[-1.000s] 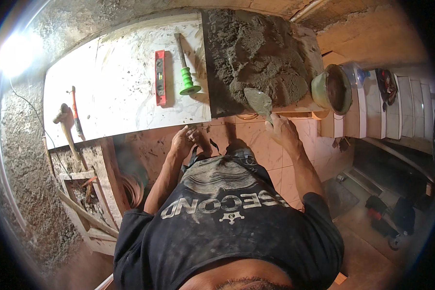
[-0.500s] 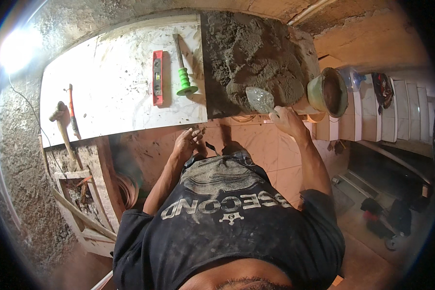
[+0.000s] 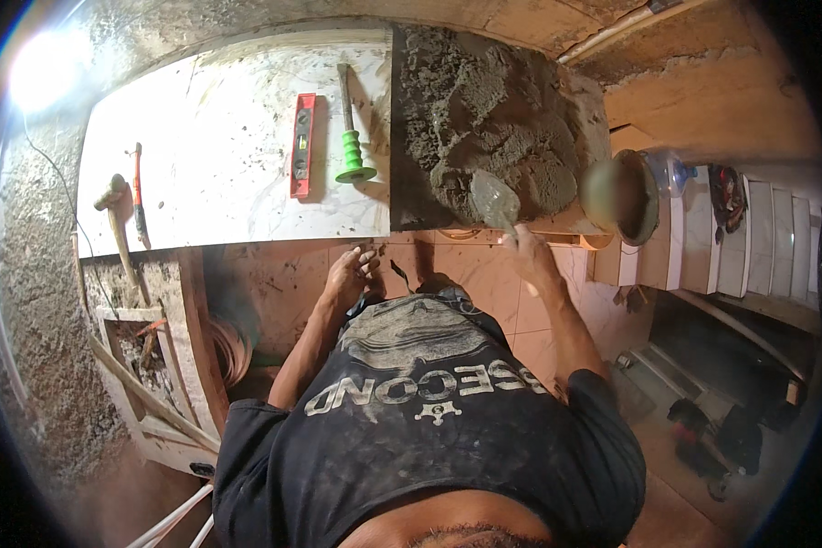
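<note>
White-tiled counter (image 3: 237,137); grey mortar (image 3: 511,119), red level (image 3: 302,146), green-handled chisel (image 3: 351,146), hammer (image 3: 121,239)

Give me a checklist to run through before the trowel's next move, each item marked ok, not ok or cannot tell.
1. Trowel gripped: ok, the right hand has it by the handle.
2. Blade touching the grey mortar: cannot tell; it overlaps the near part of the heap in view, but contact is unclear.
3. Left hand free of tools: ok, none shows in it.
4. Spirit level and green-gripped chisel clear of the mortar: ok, both lie on the white tile to its left.
5. Hammer wholly on the tile: not ok, its handle sticks out past the near edge.
</note>
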`<state>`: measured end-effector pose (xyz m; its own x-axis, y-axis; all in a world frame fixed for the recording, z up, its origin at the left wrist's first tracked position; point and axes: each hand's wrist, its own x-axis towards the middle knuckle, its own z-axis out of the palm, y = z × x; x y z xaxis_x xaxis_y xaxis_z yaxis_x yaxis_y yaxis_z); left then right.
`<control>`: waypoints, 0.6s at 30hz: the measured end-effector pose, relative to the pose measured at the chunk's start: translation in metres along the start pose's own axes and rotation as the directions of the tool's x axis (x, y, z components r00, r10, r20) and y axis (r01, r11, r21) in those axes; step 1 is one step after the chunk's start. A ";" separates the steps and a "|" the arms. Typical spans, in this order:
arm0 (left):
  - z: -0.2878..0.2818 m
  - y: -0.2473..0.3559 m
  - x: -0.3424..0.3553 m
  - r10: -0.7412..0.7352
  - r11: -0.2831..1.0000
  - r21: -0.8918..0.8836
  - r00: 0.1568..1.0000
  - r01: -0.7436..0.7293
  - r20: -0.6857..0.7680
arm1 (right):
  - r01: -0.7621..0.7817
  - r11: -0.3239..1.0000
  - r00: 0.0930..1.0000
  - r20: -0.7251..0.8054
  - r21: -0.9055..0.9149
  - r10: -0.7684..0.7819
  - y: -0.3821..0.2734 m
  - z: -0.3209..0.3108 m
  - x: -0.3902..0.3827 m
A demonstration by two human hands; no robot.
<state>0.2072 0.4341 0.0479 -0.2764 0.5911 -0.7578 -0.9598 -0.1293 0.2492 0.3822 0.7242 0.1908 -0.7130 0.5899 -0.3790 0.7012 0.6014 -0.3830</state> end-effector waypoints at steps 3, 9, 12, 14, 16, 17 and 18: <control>0.010 -0.002 0.001 -0.041 0.999 0.018 0.997 0.040 0.058 | -0.044 0.978 0.999 0.015 0.202 0.042 -0.038 0.037 0.004; 0.039 -0.008 0.013 -0.027 0.996 0.087 0.998 0.023 0.052 | 0.072 0.970 0.990 -0.136 0.230 -0.042 -0.037 0.091 0.035; 0.035 -0.006 0.019 -0.006 0.997 0.082 0.996 -0.001 0.090 | -0.077 0.968 0.977 -0.178 0.240 0.121 0.015 0.064 0.026; 0.022 -0.004 0.024 -0.026 0.998 0.059 0.991 0.019 0.132 | -0.115 0.967 0.955 -0.242 0.228 0.170 0.052 0.048 0.021; 0.010 -0.002 0.023 -0.053 0.998 0.036 0.983 0.047 0.175 | -0.167 0.932 0.947 -0.212 0.321 0.242 0.062 0.038 0.019; 0.011 -0.001 0.020 -0.053 0.998 0.052 0.990 0.047 0.132 | -0.226 0.884 0.942 -0.141 0.409 0.306 0.054 0.025 0.017; 0.012 0.001 0.017 -0.053 0.997 0.066 0.995 0.047 0.089 | -0.287 0.824 0.930 -0.063 0.488 0.362 0.049 0.018 0.016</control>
<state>0.2023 0.4533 0.0422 -0.2198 0.6656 -0.7132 -0.9663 -0.0483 0.2527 0.4053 0.7538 0.1507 -0.4095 0.8003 -0.4379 0.7838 0.0630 -0.6178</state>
